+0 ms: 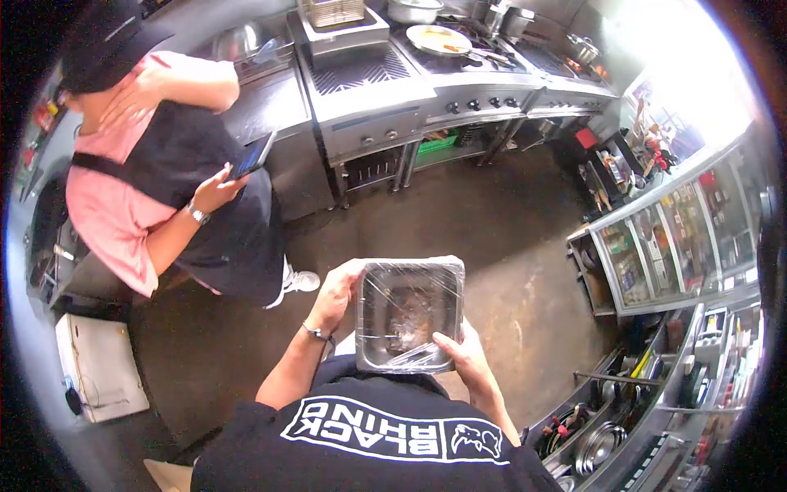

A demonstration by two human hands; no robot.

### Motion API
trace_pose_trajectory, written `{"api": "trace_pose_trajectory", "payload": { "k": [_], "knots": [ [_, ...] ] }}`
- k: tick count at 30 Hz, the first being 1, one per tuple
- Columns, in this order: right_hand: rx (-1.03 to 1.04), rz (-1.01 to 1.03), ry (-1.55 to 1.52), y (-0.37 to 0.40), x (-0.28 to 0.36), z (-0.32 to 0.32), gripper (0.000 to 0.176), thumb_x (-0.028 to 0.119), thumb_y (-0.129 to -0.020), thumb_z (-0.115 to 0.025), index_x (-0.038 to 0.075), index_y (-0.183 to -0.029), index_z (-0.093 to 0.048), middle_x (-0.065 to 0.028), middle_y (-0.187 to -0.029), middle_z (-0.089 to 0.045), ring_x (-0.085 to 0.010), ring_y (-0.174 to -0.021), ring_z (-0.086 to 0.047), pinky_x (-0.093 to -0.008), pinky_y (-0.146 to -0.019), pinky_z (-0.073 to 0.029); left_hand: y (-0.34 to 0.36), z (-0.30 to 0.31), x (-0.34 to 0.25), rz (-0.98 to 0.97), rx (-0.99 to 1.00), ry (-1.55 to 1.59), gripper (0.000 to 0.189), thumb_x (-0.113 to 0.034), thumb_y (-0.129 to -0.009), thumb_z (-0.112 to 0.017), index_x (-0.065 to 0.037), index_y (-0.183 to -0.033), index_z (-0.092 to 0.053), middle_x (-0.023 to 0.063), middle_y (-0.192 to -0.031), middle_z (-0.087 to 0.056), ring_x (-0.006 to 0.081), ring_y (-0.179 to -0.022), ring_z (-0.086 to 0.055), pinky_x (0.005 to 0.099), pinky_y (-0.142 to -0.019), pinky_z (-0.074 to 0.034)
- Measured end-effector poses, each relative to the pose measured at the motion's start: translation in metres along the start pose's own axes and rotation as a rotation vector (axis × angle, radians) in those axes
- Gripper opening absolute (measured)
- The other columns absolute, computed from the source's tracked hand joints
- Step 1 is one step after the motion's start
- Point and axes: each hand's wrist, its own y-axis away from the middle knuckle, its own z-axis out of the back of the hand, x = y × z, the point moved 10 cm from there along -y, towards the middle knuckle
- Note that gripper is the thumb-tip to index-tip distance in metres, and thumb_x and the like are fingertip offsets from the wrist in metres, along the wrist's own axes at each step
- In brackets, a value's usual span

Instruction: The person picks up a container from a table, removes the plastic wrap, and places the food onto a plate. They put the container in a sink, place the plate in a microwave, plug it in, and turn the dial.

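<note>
Between my two hands is a square metal pan (373,324) covered with clear plastic wrap, held in front of my chest. Something dark brown (410,316) lies at its bottom, blurred by glare on the film. My left hand (338,295) grips the pan's left side near the upper corner, with a bracelet on that wrist. At the lower right corner, my right hand (461,348) holds the pan, its thumb over the wrapped rim.
A co-worker (156,172) in an apron stands at left, holding a phone (252,156). Along the back runs a steel cooking line (361,111) with a pan (440,41) on the burners. A glass-fronted fridge (672,234) and shelves with bowls (601,447) stand at right.
</note>
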Motion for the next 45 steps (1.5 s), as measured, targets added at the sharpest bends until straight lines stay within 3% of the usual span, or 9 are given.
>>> {"api": "trace_pose_trajectory", "payload": {
  "k": [6, 10, 16, 22, 27, 32, 39, 43, 45],
  "knots": [
    [-0.028, -0.037, 0.063, -0.076, 0.026, 0.006, 0.058, 0.015, -0.077, -0.065, 0.000, -0.127, -0.039, -0.0105, -0.115, -0.053, -0.0174, -0.104, -0.050, -0.0312, -0.092, -0.039, -0.088, 0.024, -0.006, -0.032, -0.030, 0.181, 0.025, -0.022, -0.092, -0.046, -0.002, -0.093, -0.061, 0.0017, -0.088, -0.060, 0.0070, -0.083, -0.052, 0.0217, -0.074, -0.041],
    [0.030, -0.046, 0.128, -0.132, 0.059, 0.000, 0.062, 0.017, -0.077, -0.066, 0.000, -0.129, -0.037, -0.0116, -0.118, -0.052, -0.0185, -0.109, -0.048, -0.0316, -0.095, -0.036, -0.139, 0.038, -0.049, -0.145, -0.006, -0.069, 0.022, -0.014, -0.089, -0.046, 0.003, -0.090, -0.060, 0.0040, -0.088, -0.061, 0.0117, -0.084, -0.053, 0.0250, -0.079, -0.041],
    [0.022, 0.003, 0.122, -0.204, 0.094, -0.018, 0.060, 0.021, -0.076, -0.068, 0.000, -0.126, -0.041, -0.0097, -0.116, -0.054, -0.0165, -0.107, -0.049, -0.0304, -0.094, -0.037, -0.198, 0.064, -0.092, -0.251, -0.049, -0.258, 0.018, -0.012, -0.088, -0.049, 0.004, -0.081, -0.056, 0.0025, -0.080, -0.056, 0.0109, -0.076, -0.050, 0.0242, -0.073, -0.041],
    [0.046, -0.042, 0.093, -0.252, 0.098, -0.015, 0.061, 0.017, -0.077, -0.067, 0.000, -0.128, -0.039, -0.0100, -0.122, -0.050, -0.0178, -0.113, -0.045, -0.0309, -0.098, -0.033, -0.231, 0.082, -0.085, -0.096, -0.138, 0.028, 0.014, -0.014, -0.088, -0.052, -0.003, -0.083, -0.058, -0.0022, -0.077, -0.055, 0.0059, -0.073, -0.048, 0.0217, -0.066, -0.038],
    [0.083, -0.022, 0.091, -0.295, 0.097, -0.007, 0.062, 0.014, -0.078, -0.066, 0.001, -0.130, -0.036, -0.0101, -0.118, -0.053, -0.0173, -0.108, -0.049, -0.0302, -0.094, -0.037, -0.263, 0.097, -0.082, -0.012, -0.242, -0.045, 0.013, -0.023, -0.086, -0.059, -0.011, -0.081, -0.059, -0.0100, -0.066, -0.049, -0.0016, -0.053, -0.035, 0.0168, -0.045, -0.025],
    [0.136, -0.056, 0.083, -0.351, 0.112, 0.000, 0.060, 0.013, -0.079, -0.065, 0.001, -0.131, -0.036, -0.0096, -0.114, -0.055, -0.0153, -0.102, -0.052, -0.0287, -0.090, -0.040, -0.299, 0.106, -0.086, 0.060, -0.352, -0.067, 0.012, -0.022, -0.085, -0.061, -0.011, -0.082, -0.059, -0.0095, -0.068, -0.051, -0.0014, -0.055, -0.038, 0.0165, -0.046, -0.027],
    [0.158, -0.082, 0.271, -0.491, 0.105, 0.044, 0.048, 0.019, -0.081, -0.063, 0.000, -0.121, -0.045, -0.0090, -0.111, -0.056, -0.0149, -0.096, -0.053, -0.0284, -0.087, -0.041, -0.380, 0.107, -0.074, 0.113, -0.452, -0.162, 0.031, -0.016, -0.083, -0.061, -0.003, -0.111, -0.053, 0.0003, -0.085, -0.060, 0.0037, -0.066, -0.052, 0.0182, -0.050, -0.041],
    [0.297, -0.025, 0.314, -0.564, 0.140, 0.049, 0.052, 0.020, -0.083, -0.061, -0.001, -0.126, -0.041, -0.0134, -0.115, -0.055, -0.0185, -0.104, -0.052, -0.0306, -0.093, -0.038, -0.434, 0.113, -0.080, -0.115, -0.672, -0.121, 0.027, -0.010, -0.084, -0.059, 0.001, -0.107, -0.054, 0.0030, -0.089, -0.061, 0.0080, -0.080, -0.055, 0.0212, -0.074, -0.045],
    [0.356, -0.007, 0.317, -0.598, 0.157, 0.049, 0.052, 0.021, -0.083, -0.060, 0.000, -0.126, -0.041, -0.0138, -0.115, -0.055, -0.0186, -0.105, -0.052, -0.0307, -0.093, -0.038, -0.454, 0.112, -0.089, -0.142, -0.752, -0.163, 0.026, -0.009, -0.084, -0.058, 0.001, -0.107, -0.054, 0.0023, -0.087, -0.061, 0.0074, -0.078, -0.055, 0.0215, -0.073, -0.045]
  ]
}}
